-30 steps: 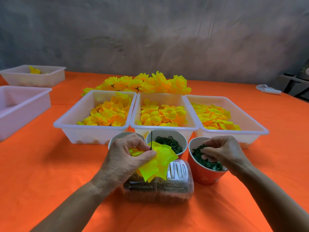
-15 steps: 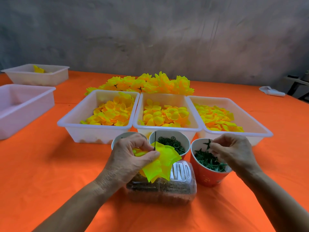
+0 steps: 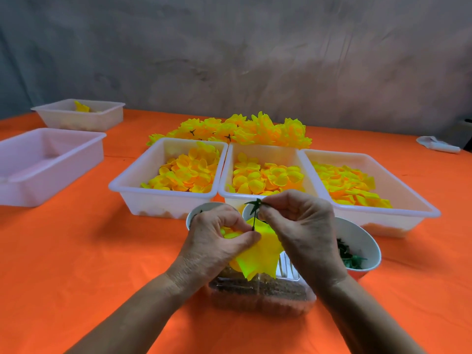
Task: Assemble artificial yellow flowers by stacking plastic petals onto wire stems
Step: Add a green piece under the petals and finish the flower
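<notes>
I see left hand (image 3: 217, 238) pinching petals (image 3: 260, 254) steady; right hand (image 3: 298, 221), at 3 o'clock, pinches green star (image 3: 255, 203) onto wire (image 3: 254, 221).

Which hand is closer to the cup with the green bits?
Right. The right hand is beside the cup, pinching a green piece; the left hand holds the yellow petals farther away.

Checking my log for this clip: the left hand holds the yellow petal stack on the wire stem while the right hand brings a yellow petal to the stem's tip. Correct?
Not quite. The head view shows the right hand pinching a green star-shaped piece, not a yellow petal, at the wire stem tip. The left hand does hold the yellow petal stack.
</notes>
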